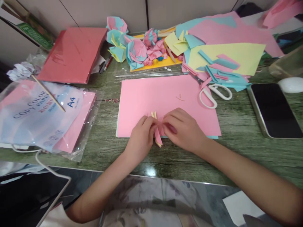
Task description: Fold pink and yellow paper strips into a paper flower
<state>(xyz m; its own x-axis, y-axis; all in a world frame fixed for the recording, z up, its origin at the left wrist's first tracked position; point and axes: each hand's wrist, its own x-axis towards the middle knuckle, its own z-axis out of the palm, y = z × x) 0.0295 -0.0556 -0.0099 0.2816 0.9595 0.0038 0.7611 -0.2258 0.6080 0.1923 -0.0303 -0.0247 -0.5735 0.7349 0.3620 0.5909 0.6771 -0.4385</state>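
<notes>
Between my hands is a small folded strip of pink and yellow paper (pixel 158 138), its ends showing above and below my fingers. My left hand (pixel 141 132) is closed, pinching the strip near its middle. My right hand (pixel 181 127) is also closed, with thumb and fingertips pressed together at the strip's right side. Part of the strip is hidden by the fingers. Both hands are over the near edge of a stack of pink paper (pixel 142 97). Scissors with white handles (pixel 208 99) lie on the stack's right edge.
Folded paper flowers (pixel 137 52) and cut scraps (pixel 224 60) lie at the back. Thin wires (pixel 146 75) run behind the stack. A phone (pixel 276 110) lies right. At left are a bag of copy paper (pixel 47 110), a wooden stick (pixel 48 93) and a red packet (pixel 73 53).
</notes>
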